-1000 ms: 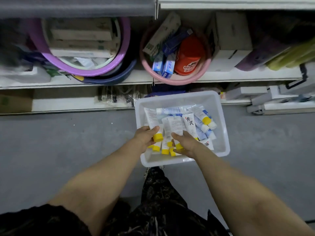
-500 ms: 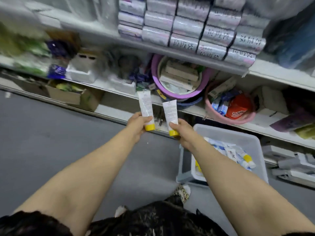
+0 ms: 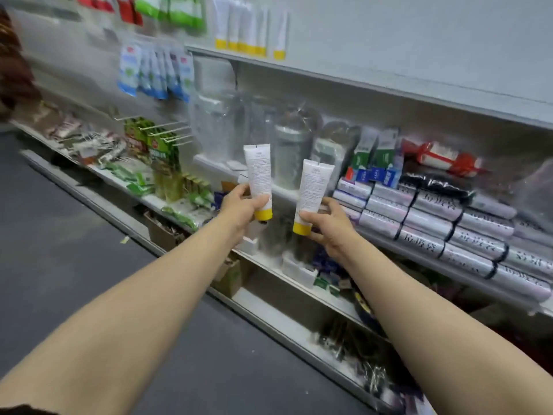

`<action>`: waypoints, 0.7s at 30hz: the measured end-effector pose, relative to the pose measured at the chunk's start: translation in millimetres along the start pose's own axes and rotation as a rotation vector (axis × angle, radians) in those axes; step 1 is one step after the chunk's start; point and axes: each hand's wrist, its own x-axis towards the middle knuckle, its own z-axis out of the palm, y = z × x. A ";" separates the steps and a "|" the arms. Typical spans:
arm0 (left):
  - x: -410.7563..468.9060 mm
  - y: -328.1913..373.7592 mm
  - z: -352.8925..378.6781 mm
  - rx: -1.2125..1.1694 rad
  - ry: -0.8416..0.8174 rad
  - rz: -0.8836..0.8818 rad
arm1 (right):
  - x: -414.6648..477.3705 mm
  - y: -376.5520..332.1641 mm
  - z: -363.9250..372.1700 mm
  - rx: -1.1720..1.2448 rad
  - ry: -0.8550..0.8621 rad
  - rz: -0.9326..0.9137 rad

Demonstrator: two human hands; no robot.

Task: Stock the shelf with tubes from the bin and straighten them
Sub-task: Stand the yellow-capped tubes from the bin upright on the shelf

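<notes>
My left hand (image 3: 241,206) grips a white tube with a yellow cap (image 3: 258,175), held upright with the cap down. Beside it, my right hand (image 3: 329,224) holds a second white tube (image 3: 312,190) the same way. Both tubes are raised in front of the shelving, about level with the middle shelf. High up, a row of several matching white tubes with yellow caps (image 3: 248,28) stands on the upper shelf (image 3: 374,79). The bin is out of view.
Stacked silver wrapped rolls (image 3: 443,223) fill the middle shelf at the right. Green packets (image 3: 163,154) hang on pegs at the left, blue and white packets (image 3: 155,73) above them. Lower shelves hold small goods. Grey floor (image 3: 74,235) lies to the left.
Both hands lifted one tube each out of the bin and raised them up to shelf height. The view swung from the bin on the floor up to the shelves.
</notes>
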 end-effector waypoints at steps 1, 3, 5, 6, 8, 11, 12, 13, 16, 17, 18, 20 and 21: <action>11.4 14.5 -3.7 0.006 0.010 0.027 | 12.5 -15.4 10.7 0.000 -0.009 -0.033; 37.7 43.2 -10.4 0.008 0.030 0.089 | 41.1 -44.0 31.1 0.010 -0.023 -0.095; 68.9 72.0 -17.9 0.046 0.048 0.156 | 72.5 -71.3 49.8 0.024 -0.048 -0.154; 84.1 86.9 -21.3 0.074 0.051 0.186 | 88.1 -84.2 58.3 0.021 -0.064 -0.183; 113.8 117.9 -26.7 0.108 0.062 0.239 | 119.1 -110.5 74.3 0.017 -0.091 -0.246; 155.2 161.9 -28.0 0.122 0.094 0.304 | 160.9 -150.4 96.1 0.021 -0.086 -0.327; 167.6 175.4 -27.6 0.125 0.107 0.320 | 172.6 -164.2 102.8 0.024 -0.080 -0.344; 180.2 188.3 -27.9 0.125 0.117 0.334 | 182.9 -178.4 109.1 0.030 -0.079 -0.359; 219.1 221.6 -33.3 0.114 0.141 0.392 | 214.0 -216.4 124.3 0.014 -0.087 -0.425; 231.2 230.8 -36.0 0.114 0.147 0.411 | 222.7 -227.6 128.4 -0.002 -0.078 -0.449; 243.5 238.1 -39.1 0.117 0.152 0.430 | 231.7 -237.3 132.3 -0.012 -0.066 -0.470; 269.5 249.3 -46.7 0.120 0.162 0.451 | 246.8 -252.6 140.5 -0.018 -0.036 -0.500; 282.1 254.7 -50.8 0.122 0.163 0.457 | 254.3 -258.3 145.1 -0.018 -0.017 -0.509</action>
